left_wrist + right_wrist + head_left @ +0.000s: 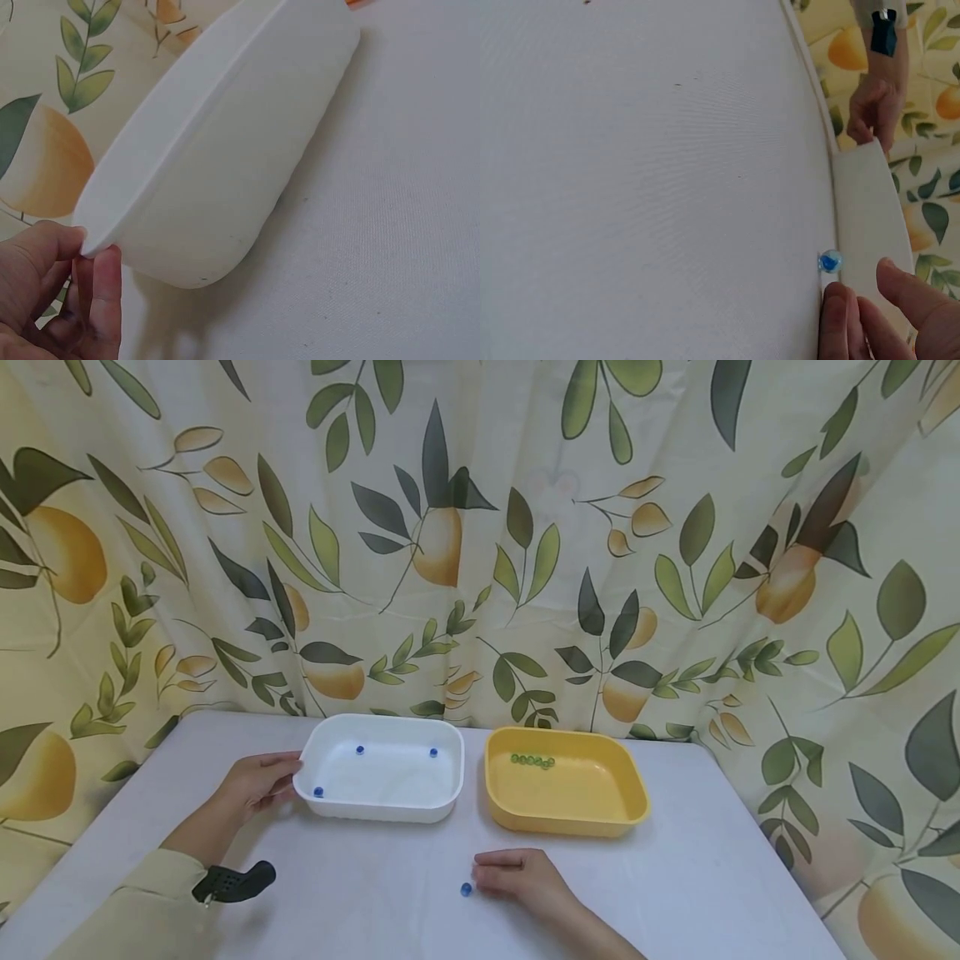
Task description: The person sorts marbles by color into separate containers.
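My left hand (257,783) pinches the left rim of a white tub (382,810) between thumb and fingers; the left wrist view shows this grip close up. Inside that tub lie three blue marbles, one of them (360,750) near the back. Another blue marble (467,889) rests on the white table in front of the tubs. My right hand (528,883) is just right of it, fingers extended. In the right wrist view this clear-and-blue marble (829,261) sits just beyond the fingertips, with thumb and fingers apart.
A yellow tub (570,822) stands right of the white one, with several green marbles (532,761) in a row inside. Both tubs are near the back edge of the white-covered table (360,893). A curtain (480,543) patterned with fruit and leaves hangs behind.
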Motion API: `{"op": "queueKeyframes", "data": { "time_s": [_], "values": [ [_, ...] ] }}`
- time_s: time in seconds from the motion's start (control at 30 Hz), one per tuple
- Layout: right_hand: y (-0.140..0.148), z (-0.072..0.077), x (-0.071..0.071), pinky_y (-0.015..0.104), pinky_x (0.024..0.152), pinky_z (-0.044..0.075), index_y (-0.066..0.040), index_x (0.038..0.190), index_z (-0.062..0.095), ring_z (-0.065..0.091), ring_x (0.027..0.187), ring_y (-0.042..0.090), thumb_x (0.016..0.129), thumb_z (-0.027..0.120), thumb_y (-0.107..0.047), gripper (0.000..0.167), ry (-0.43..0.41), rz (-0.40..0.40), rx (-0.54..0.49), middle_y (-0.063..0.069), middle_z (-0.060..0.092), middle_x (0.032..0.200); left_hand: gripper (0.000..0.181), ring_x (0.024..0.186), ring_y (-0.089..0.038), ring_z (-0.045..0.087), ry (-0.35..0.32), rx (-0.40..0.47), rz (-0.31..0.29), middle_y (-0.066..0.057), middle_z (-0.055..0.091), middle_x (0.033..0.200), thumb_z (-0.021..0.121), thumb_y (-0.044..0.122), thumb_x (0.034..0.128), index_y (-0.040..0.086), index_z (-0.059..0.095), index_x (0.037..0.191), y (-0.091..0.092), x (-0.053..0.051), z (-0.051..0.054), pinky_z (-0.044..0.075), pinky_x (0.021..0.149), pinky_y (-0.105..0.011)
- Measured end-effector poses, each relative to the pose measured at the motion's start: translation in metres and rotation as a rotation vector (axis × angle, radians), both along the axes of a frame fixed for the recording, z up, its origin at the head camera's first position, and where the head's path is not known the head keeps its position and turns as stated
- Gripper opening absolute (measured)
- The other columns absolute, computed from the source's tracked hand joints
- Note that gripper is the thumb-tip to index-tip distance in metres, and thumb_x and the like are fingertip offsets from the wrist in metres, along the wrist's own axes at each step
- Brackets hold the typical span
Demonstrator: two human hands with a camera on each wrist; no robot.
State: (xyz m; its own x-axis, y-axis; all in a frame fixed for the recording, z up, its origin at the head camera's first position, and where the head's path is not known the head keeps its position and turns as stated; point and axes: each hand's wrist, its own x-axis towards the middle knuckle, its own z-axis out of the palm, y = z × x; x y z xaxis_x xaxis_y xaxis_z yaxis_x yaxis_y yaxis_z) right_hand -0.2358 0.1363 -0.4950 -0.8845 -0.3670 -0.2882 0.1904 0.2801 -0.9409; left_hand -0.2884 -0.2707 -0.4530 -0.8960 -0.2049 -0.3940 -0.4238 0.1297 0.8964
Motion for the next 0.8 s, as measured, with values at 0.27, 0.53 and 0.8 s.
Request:
{"op": "queueKeyframes", "data": {
  "time_s": [0.27,0.53,0.8],
  "values": [
    [-0.009,-0.002,0.009,0.024,0.076,0.058,0.001,0.109,0.073,0.072,0.086,0.014,0.081,0.078,-0.009,0.031,0.119,0.0,0.059,0.011,0.075,0.096,0.054,0.076,-0.007,0.063,0.0,-0.003,-0.002,0.008,0.067,0.087,0.065,0.021,0.0956,-0.004,0.048,0.14,0.001,0.0,0.001,0.058,0.074,-0.026],
    [-0.015,-0.006,0.013,0.018,0.067,0.056,-0.002,0.103,0.076,0.069,0.076,0.01,0.075,0.083,-0.006,0.029,0.207,-0.004,0.107,0.007,0.075,0.087,0.055,0.077,-0.008,0.063,-0.007,-0.014,-0.006,0.002,0.069,0.096,0.064,0.022,0.096,-0.004,0.047,0.141,0.001,0.0,0.002,0.059,0.076,-0.027],
    [-0.018,-0.004,0.014,0.017,0.063,0.055,-0.003,0.099,0.077,0.067,0.072,0.01,0.074,0.085,-0.01,0.027,0.258,0.008,0.152,0.003,0.074,0.082,0.054,0.072,-0.006,0.064,-0.015,-0.028,-0.016,0.007,0.067,0.085,0.064,0.021,0.0962,-0.004,0.047,0.142,0.0,-0.001,0.001,0.057,0.07,-0.025]
  ]
}}
